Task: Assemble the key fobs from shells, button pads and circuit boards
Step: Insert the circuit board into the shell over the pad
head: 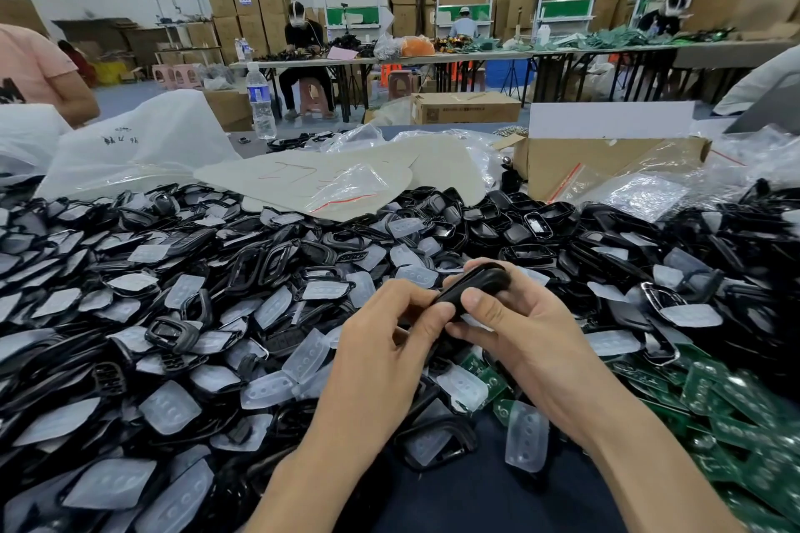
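Two hands, one work piece.

Item 1: black key fob shell (474, 288), outer face up, held above the heap just off centre toward five o'clock.

Left hand (385, 333): fingers curled, thumb and forefinger pinching the shell's near end.

Right hand (524, 329): thumb pressed on the shell's upper face, remaining fingers curled beneath it. Whether a pad and board sit inside cannot be told.

Item 2: loose black shells (259, 260), heaped from nine to twelve o'clock.

Item 3: translucent button pads (307, 355), scattered through that heap.

Item 4: green circuit boards (736, 415), piled at four o'clock.

Risks, as judged: uneven thumb pressure may close the halves askew or trap a shifted pad. A slip would drop the piece among near-identical parts, where it would be hard to find again.
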Demonstrator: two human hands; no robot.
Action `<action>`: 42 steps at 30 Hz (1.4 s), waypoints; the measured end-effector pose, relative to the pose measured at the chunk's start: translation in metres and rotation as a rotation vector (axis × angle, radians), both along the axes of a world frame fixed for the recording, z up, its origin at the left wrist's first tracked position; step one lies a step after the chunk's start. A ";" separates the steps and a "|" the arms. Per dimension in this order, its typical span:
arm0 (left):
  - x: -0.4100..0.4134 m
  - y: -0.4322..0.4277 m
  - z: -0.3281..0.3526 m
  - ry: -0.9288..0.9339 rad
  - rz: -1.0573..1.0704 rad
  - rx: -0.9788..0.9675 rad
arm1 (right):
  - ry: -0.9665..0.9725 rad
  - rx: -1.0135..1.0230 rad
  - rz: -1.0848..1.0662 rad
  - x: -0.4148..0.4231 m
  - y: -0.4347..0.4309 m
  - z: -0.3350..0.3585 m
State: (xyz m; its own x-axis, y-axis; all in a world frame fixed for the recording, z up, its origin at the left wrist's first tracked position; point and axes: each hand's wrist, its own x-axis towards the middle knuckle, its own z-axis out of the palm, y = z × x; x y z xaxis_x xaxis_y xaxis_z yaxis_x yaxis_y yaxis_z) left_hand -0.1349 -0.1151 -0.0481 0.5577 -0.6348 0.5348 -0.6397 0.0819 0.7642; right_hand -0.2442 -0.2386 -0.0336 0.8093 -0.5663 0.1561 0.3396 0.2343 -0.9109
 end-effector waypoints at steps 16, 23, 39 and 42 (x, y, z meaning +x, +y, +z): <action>0.003 0.001 -0.003 -0.226 0.080 0.004 | -0.005 -0.187 -0.135 0.005 0.013 -0.004; 0.003 0.001 -0.003 -0.481 0.204 0.074 | -0.088 0.360 -0.068 0.011 0.016 -0.005; -0.002 -0.003 -0.009 -0.421 0.161 0.098 | -0.007 0.360 -0.148 0.018 0.017 -0.015; -0.003 -0.004 -0.008 -0.400 0.173 0.097 | -0.001 0.343 -0.167 0.019 0.017 -0.016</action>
State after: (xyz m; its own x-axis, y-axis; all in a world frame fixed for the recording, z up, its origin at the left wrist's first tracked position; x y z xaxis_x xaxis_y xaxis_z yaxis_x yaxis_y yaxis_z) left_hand -0.1377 -0.1193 -0.0561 0.4214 -0.6086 0.6724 -0.8846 -0.1123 0.4527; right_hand -0.2252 -0.2216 -0.0499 0.7014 -0.7098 -0.0646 0.3998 0.4668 -0.7888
